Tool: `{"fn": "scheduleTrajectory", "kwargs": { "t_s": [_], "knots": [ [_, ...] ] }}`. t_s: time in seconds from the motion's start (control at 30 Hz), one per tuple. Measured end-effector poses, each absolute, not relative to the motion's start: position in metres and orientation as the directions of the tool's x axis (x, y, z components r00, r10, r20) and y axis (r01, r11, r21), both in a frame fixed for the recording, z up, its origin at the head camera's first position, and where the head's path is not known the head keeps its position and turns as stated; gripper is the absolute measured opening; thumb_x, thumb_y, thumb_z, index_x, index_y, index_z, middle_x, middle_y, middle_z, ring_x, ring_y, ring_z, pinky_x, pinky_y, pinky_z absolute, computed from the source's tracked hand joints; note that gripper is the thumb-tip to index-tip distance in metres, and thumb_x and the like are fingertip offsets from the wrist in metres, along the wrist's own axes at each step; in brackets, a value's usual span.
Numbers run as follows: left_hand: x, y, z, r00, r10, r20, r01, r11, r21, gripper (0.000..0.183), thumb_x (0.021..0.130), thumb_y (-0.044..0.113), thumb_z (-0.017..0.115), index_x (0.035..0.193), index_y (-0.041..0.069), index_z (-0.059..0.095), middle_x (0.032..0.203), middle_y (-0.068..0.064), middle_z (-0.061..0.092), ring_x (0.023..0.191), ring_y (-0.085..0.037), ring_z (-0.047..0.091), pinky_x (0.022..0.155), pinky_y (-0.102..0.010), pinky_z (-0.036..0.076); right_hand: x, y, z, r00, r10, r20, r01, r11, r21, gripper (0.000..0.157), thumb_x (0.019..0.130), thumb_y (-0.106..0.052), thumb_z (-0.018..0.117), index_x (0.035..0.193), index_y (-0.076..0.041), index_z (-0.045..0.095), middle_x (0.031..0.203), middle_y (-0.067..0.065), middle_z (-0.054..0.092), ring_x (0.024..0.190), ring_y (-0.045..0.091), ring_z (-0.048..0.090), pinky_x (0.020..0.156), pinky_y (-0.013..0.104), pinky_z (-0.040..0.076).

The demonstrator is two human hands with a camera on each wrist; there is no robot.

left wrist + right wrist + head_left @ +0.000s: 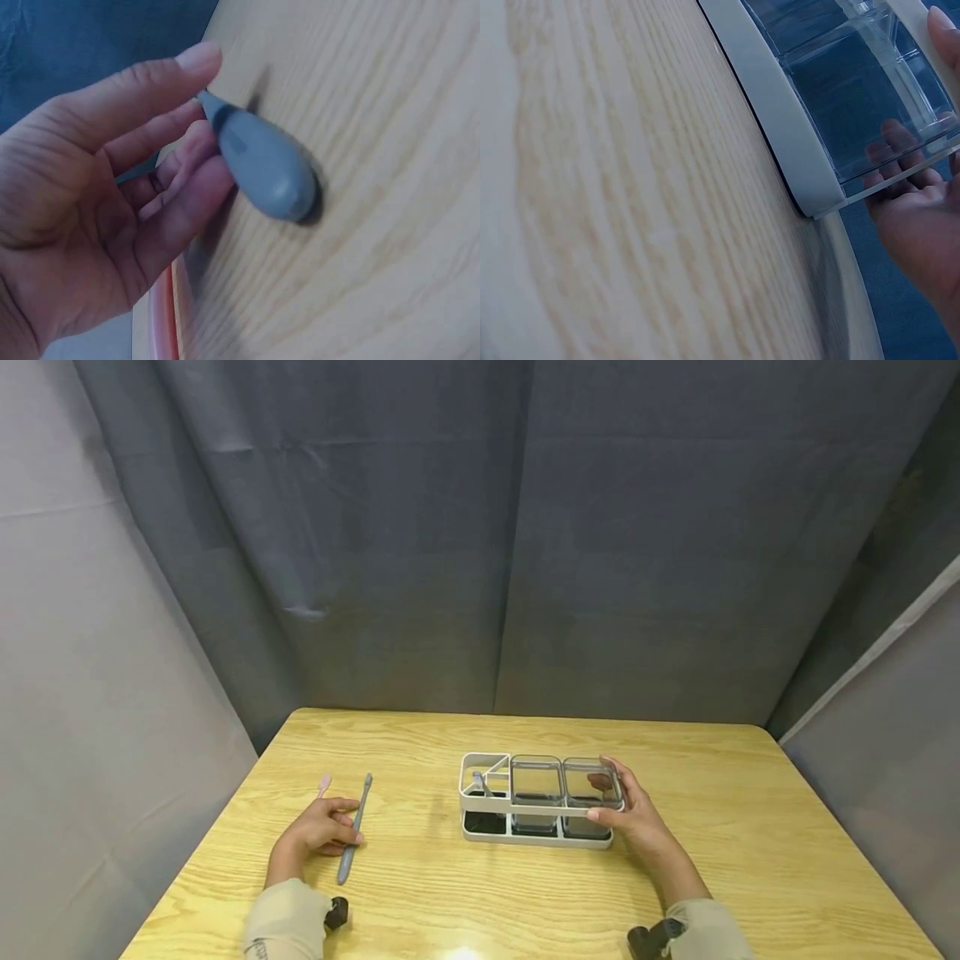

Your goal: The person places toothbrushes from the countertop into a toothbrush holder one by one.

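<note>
My left hand (322, 827) is at a grey toothbrush (347, 860), its thumb and fingers curled about the handle (266, 165). The brush head points away from me, and the handle end is at or very close to the tabletop. Beside it, a pink toothbrush (325, 782) is partly hidden by the same hand. My right hand (637, 818) grips the right end of a white toothbrush holder (487, 804), thumb in front and fingers behind. Two clear square cups (536, 781) sit in the holder. A small grey item (478, 782) stands in its left section; its kind is unclear.
The holder stands on a light wooden table (420, 902) with rounded far corners. Grey curtains (390, 568) hang behind the table, and paler cloth (97, 693) hangs at its left side.
</note>
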State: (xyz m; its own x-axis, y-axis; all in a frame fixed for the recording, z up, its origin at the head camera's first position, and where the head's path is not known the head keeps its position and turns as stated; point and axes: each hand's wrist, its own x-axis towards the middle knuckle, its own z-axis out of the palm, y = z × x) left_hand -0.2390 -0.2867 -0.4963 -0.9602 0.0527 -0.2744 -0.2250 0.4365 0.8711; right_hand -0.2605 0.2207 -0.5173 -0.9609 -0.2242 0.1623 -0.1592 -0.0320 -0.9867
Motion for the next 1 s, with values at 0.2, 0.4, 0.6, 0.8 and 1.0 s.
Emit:
{"fn": "scheduleTrajectory", "kwargs": {
  "t_s": [0.2,0.4,0.6,0.8,1.0],
  "knots": [
    [-0.2414,-0.2834,-0.4994,-0.962,-0.004,-0.271,-0.246,0.434,0.867,0.070,0.065,-0.009,0.078,0.129,-0.004,0.050,0.087,-0.013,0.050,0.062,-0.021,0.057,0.053,-0.035,0.052,-0.2604,0.2207,-0.5158,-0.959,-0.227,0.172,-0.167,-0.039,-0.985,0.088,0.076,-0.001,0.074,0.146,-0.017,0.024,0.136,0.021,0.036,0.127,0.034,0.030,0.088,0.023,0.043],
    [-0.2409,-0.2832,-0.4986,-0.961,0.012,-0.275,-0.246,0.417,0.875,0.072,0.064,-0.012,0.077,0.129,-0.005,0.049,0.083,-0.013,0.051,0.061,-0.020,0.057,0.053,-0.034,0.052,-0.2603,0.2205,-0.5159,-0.964,-0.217,0.151,-0.150,-0.025,-0.988,0.088,0.075,-0.004,0.075,0.145,-0.020,0.025,0.137,0.018,0.037,0.127,0.031,0.031,0.088,0.025,0.044],
    [-0.2401,-0.2880,-0.4984,-0.956,0.066,-0.287,-0.242,0.375,0.895,0.070,0.070,-0.007,0.073,0.133,-0.006,0.043,0.088,-0.014,0.058,0.065,-0.021,0.059,0.057,-0.034,0.052,-0.2593,0.2211,-0.5152,-0.960,-0.221,0.170,-0.171,-0.016,-0.985,0.088,0.076,-0.003,0.075,0.146,-0.018,0.024,0.136,0.019,0.038,0.127,0.032,0.032,0.089,0.021,0.042],
    [-0.2391,-0.2883,-0.5016,-0.958,0.054,-0.281,-0.254,0.290,0.923,0.069,0.072,-0.009,0.067,0.136,-0.003,0.042,0.091,-0.015,0.060,0.065,-0.022,0.060,0.055,-0.032,0.052,-0.2606,0.2220,-0.5164,-0.952,-0.237,0.194,-0.190,-0.039,-0.981,0.087,0.077,0.001,0.073,0.146,-0.014,0.023,0.136,0.022,0.037,0.127,0.036,0.030,0.089,0.021,0.042],
    [-0.2401,-0.2868,-0.5008,-0.961,0.046,-0.273,-0.252,0.265,0.931,0.070,0.072,-0.009,0.069,0.136,0.000,0.042,0.095,-0.018,0.060,0.062,-0.021,0.059,0.053,-0.032,0.051,-0.2604,0.2226,-0.5163,-0.952,-0.238,0.192,-0.192,-0.024,-0.981,0.087,0.077,0.000,0.072,0.146,-0.015,0.023,0.136,0.021,0.037,0.127,0.035,0.031,0.089,0.022,0.042]
  ]
}}
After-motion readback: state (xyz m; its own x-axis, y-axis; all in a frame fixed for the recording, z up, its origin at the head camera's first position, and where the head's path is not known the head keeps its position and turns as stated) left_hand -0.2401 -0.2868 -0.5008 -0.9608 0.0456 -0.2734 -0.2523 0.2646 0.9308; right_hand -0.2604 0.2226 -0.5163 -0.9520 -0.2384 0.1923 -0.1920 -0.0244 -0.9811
